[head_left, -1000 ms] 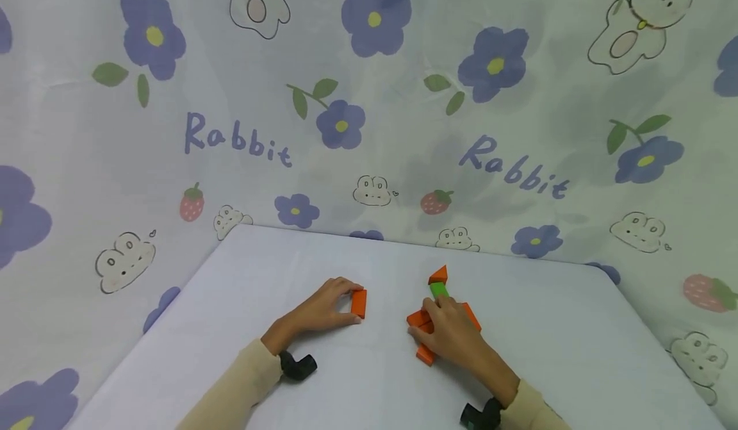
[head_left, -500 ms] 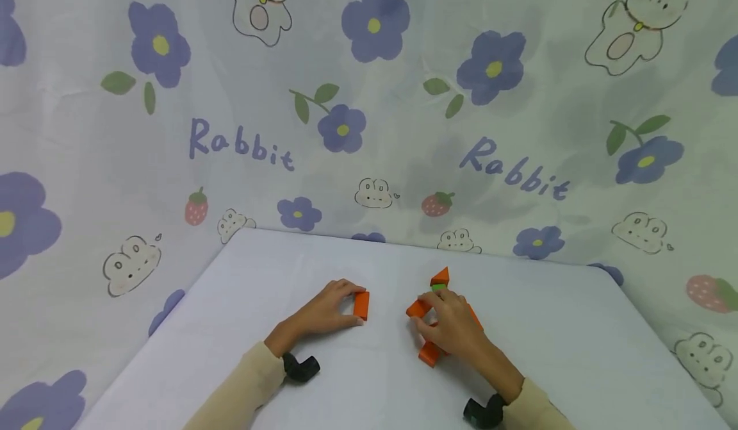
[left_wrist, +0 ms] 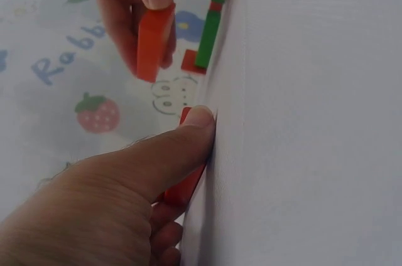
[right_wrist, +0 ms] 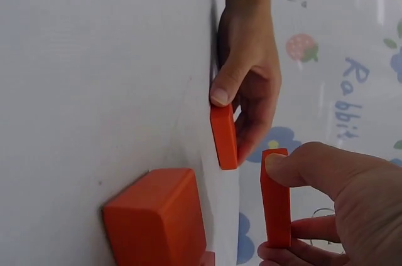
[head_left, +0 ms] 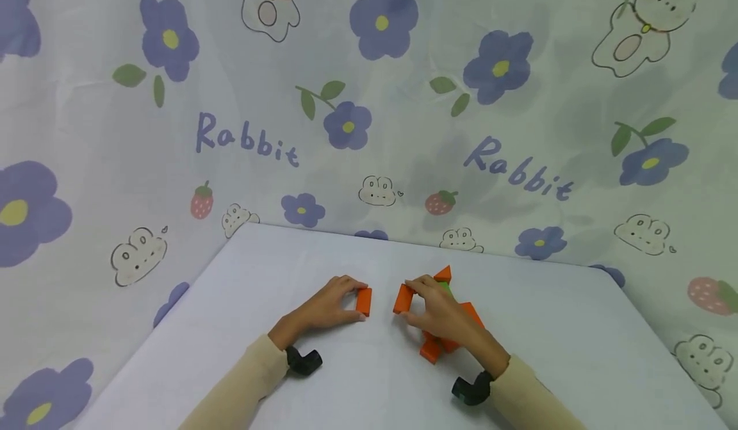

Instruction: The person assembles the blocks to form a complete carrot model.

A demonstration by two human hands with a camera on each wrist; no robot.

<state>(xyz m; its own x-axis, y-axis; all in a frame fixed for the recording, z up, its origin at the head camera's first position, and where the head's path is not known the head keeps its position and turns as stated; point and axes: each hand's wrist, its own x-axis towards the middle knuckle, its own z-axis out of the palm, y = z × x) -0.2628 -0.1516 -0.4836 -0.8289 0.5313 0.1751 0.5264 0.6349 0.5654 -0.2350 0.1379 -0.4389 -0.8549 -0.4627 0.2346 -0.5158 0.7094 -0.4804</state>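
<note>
The white cloth-covered tabletop (head_left: 357, 379) carries a loose cluster of orange wooden blocks (head_left: 441, 343) with one green wooden block (head_left: 445, 284), seemingly unassembled. The left hand (head_left: 325, 307) pinches a flat orange rectangular block (head_left: 364, 302) standing on the tabletop. The right hand (head_left: 439, 311) grips a matching orange block (head_left: 403, 299), lifted just beside it, not yet set down.

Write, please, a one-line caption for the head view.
Each hand holds an orange block upright on the white table.
</note>
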